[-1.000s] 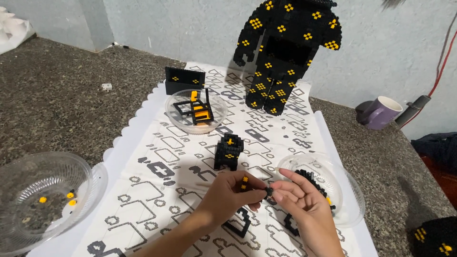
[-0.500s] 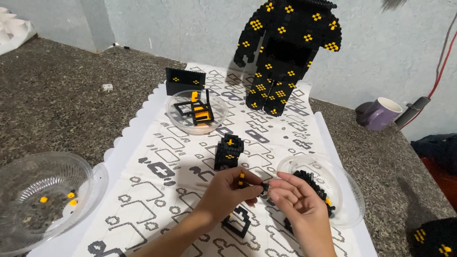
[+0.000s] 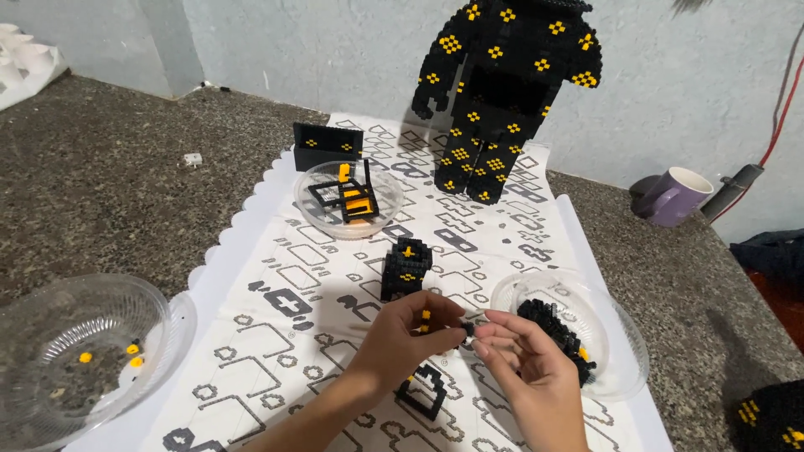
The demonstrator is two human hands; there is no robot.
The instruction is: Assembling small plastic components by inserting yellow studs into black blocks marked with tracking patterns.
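Counter [image 3: 100, 201]: dark speckled stone, bearing everything listed.
Paper sheet [image 3: 276, 335]: white with a black outline pattern, laid along the counter; landmark for all places below.
Brick figure [image 3: 502, 92]: tall, black with yellow studs, upright at the sheet's far end.
Left bowl [image 3: 50, 335]: clear plastic, off the sheet's left edge, a few yellow bits inside.
Right bowl [image 3: 620, 335]: clear, at the sheet's right edge, holding a heap of black bricks.
Far bowl [image 3: 314, 188]: clear, on the sheet's far part, holding black and yellow frames.
Mug [image 3: 674, 197]: purple, well off the sheet to the right.
Small block [image 3: 406, 269]: black and yellow, at mid-sheet.
Left hand [image 3: 410, 335]: above the sheet's near part, fingers closed on a small black-and-yellow piece [image 3: 425, 318].
Right hand [image 3: 523, 360]: beside it, fingertips pinching a tiny black brick [image 3: 467, 329] touching that piece.
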